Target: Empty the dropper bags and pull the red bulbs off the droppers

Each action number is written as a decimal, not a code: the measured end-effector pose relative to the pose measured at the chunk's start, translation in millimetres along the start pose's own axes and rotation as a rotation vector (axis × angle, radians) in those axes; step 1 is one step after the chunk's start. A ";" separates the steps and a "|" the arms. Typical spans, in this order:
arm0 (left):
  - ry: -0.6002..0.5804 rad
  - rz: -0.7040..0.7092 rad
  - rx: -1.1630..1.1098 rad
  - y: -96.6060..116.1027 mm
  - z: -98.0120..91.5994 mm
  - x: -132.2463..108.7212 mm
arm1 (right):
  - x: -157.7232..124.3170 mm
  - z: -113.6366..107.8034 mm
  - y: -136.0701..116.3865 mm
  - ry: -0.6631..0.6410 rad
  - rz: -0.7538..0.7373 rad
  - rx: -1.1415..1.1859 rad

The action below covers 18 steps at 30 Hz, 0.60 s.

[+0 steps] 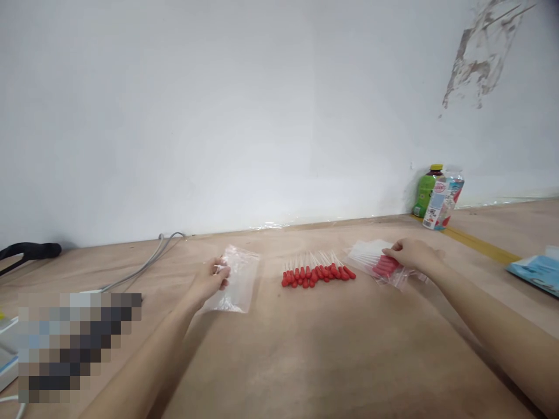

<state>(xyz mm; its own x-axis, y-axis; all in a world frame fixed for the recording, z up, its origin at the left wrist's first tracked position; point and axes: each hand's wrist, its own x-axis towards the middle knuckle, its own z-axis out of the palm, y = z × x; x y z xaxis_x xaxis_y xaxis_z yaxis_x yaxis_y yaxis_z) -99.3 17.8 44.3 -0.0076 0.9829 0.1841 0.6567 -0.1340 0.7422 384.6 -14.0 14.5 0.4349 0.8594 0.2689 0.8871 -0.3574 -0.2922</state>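
At the left, a clear zip-top plastic bag lies on the wooden table with small whitish bits inside. My left hand is closed at its left edge, thumb and fingers pinching the plastic. Between my hands, a row of several thin white sticks with red bulb-shaped ends lies on the table, the red ends towards me. On the right, my right hand is closed on a second clear plastic bag, which contains more red-ended sticks. My fingers partly cover that bag.
A green bottle and a printed clear bottle stand against the wall at the back right. A blue packet lies at the right edge. Grey cables and a black object are at the left, near a blurred-out patch.
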 end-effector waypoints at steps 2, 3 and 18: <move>0.102 -0.022 0.081 -18.4 0.2 8.3 | -1.3 0.3 -2.8 -0.036 -0.006 0.011; 0.132 -0.023 0.128 -26.4 1.7 10.6 | -2.6 -0.6 -4.7 -0.049 0.000 0.015; 0.592 0.337 0.558 -17.7 24.0 -2.5 | -57.8 -58.8 -79.2 0.050 -0.244 0.838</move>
<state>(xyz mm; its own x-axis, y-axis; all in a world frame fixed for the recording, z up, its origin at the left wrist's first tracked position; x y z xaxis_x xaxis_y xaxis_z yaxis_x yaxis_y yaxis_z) -92.8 20.7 15.2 -0.0352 0.6546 0.7551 0.9659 -0.1716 0.1938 298.3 -56.9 76.1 0.2709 0.8530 0.4460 0.5590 0.2378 -0.7943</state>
